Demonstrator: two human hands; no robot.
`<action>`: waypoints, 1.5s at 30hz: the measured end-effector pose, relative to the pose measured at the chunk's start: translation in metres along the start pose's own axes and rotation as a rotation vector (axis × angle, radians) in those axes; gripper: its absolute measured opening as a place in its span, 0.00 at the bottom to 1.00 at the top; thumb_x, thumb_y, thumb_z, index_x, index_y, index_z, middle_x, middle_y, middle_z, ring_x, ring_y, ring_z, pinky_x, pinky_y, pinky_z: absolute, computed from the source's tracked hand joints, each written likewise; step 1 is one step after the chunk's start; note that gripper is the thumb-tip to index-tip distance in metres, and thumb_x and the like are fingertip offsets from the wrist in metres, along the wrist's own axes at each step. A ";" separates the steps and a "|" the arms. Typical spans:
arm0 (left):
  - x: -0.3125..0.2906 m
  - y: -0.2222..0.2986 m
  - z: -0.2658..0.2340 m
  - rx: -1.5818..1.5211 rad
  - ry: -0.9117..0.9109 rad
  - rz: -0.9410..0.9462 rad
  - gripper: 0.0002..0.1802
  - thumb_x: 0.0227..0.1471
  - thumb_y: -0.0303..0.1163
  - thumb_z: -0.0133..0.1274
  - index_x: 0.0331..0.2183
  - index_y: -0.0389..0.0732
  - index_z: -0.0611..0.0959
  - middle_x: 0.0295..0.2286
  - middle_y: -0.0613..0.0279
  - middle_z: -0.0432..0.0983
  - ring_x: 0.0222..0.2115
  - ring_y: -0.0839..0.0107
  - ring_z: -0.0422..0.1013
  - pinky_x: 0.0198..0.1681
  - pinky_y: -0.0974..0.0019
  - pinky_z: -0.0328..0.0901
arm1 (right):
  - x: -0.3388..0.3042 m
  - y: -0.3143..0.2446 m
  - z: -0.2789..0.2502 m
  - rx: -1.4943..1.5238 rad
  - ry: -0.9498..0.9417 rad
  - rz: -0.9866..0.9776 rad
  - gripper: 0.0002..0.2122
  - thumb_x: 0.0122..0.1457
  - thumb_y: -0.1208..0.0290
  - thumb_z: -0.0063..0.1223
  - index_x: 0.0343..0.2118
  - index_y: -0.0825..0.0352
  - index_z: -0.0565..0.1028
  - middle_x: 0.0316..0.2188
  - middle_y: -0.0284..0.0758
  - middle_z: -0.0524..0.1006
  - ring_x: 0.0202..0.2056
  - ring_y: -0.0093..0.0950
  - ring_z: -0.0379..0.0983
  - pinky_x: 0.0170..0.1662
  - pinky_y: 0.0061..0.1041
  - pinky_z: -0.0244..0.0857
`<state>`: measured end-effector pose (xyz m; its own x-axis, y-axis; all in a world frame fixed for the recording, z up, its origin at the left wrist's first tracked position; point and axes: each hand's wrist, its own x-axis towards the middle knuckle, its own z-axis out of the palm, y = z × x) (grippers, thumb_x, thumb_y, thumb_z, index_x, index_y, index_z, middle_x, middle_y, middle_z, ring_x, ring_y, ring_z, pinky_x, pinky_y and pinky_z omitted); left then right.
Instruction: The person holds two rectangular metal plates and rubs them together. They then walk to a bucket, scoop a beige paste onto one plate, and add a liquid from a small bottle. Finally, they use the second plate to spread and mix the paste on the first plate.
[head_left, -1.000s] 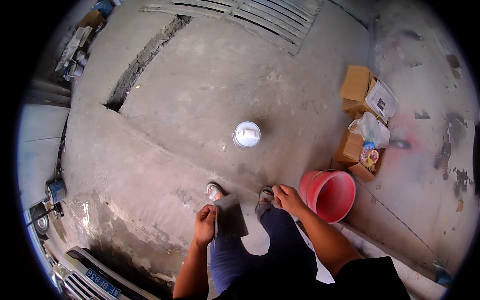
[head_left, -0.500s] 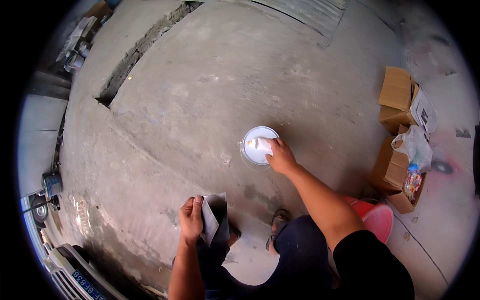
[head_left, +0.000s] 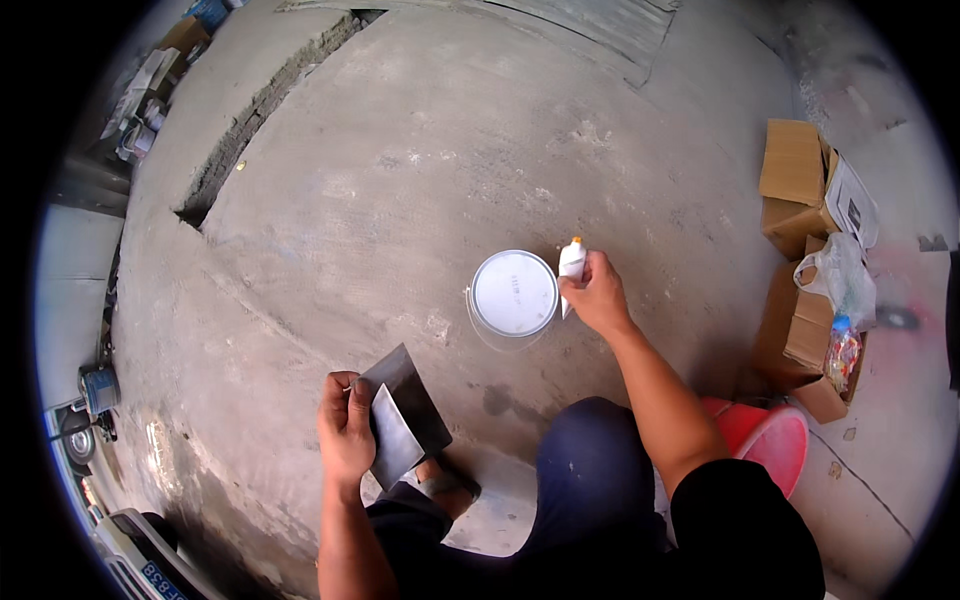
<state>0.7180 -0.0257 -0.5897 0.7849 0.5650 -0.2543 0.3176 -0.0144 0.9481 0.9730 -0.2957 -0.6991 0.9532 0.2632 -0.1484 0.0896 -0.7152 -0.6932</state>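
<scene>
Through the head view I had both hands in front of me, over a bare concrete floor. The right hand was closed around a white tube, thumb on one side and fingers on the other, with the tube's orange cap pointing away from the wearer. The tube was just right of the round white pail; I could not tell whether it touched the rim. The pail stood on the floor with its lid on, its thin wire handle dropped toward the wearer.

At lower left, the left hand was pinched shut on two thin grey plates, a darker one behind and a paler one in front, fanned apart at an angle.

Over on the right I saw a red bucket tipped on its side near two open cardboard boxes, and a clear plastic bag in the nearer box.
</scene>
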 end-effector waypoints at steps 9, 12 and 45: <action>0.003 0.001 0.002 0.112 -0.045 0.015 0.11 0.61 0.34 0.49 0.31 0.36 0.74 0.24 0.73 0.68 0.26 0.84 0.60 0.31 0.78 0.58 | -0.036 0.215 0.042 -0.434 -0.275 0.363 0.28 0.43 0.58 0.63 0.43 0.72 0.69 0.42 0.51 0.75 0.45 0.45 0.73 0.49 0.38 0.66; 0.001 0.008 0.003 0.110 -0.034 -0.015 0.10 0.61 0.34 0.49 0.31 0.37 0.75 0.24 0.73 0.68 0.26 0.85 0.59 0.30 0.78 0.57 | -0.045 0.209 0.050 -0.474 -0.339 0.419 0.28 0.47 0.55 0.62 0.44 0.73 0.69 0.43 0.51 0.74 0.46 0.45 0.72 0.50 0.38 0.65; -0.408 0.354 -0.187 -0.087 -0.464 -0.718 0.07 0.56 0.29 0.53 0.36 0.36 0.78 0.29 0.69 0.75 0.31 0.81 0.68 0.36 0.74 0.64 | -0.409 -0.323 -0.468 0.049 -0.754 -0.036 0.08 0.56 0.76 0.52 0.39 0.67 0.77 0.35 0.40 0.77 0.38 0.34 0.75 0.42 0.29 0.67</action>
<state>0.4113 -0.1072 -0.1148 0.5531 0.0183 -0.8329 0.7939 0.2915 0.5336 0.6892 -0.4751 -0.0843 0.4923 0.6701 -0.5556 0.0872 -0.6730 -0.7344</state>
